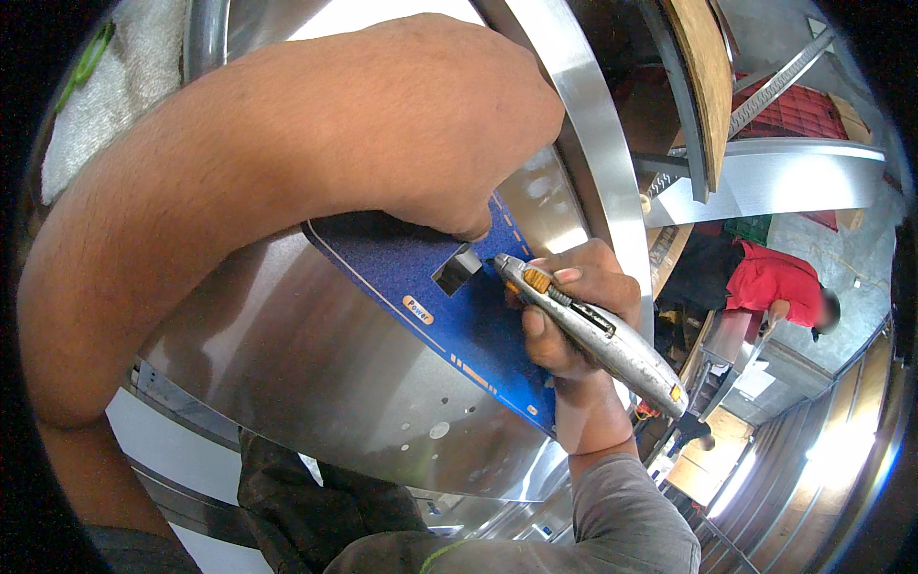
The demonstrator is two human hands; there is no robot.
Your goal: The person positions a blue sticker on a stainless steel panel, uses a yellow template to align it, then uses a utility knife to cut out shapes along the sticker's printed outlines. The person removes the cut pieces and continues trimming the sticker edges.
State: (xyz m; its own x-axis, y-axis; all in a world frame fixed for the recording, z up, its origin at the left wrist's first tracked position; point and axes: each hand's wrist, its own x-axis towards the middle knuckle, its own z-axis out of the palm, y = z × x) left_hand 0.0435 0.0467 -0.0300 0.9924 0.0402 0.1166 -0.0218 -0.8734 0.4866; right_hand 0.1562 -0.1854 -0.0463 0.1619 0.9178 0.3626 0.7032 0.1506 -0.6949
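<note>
A blue printed label panel (382,256) lies on a curved, shiny metal sheet (277,354). It has a dark rectangular opening (449,281) with a small grey piece at its upper right edge. My left hand (459,124) reaches over from the left, bent at the wrist and closed. One fingertip presses at the panel just above the opening; the other fingers are hidden, and what they hold, if anything, does not show. My right hand (564,335) grips a worn silver utility knife (612,340) with a yellow slider, its tip by the opening's right side.
A curved metal rim (593,124) bounds the work on the right. A white towel (143,86) lies at the far left. Beyond the rim are a wooden board (701,86), a red crate (789,120) and a person in a red shirt (775,282).
</note>
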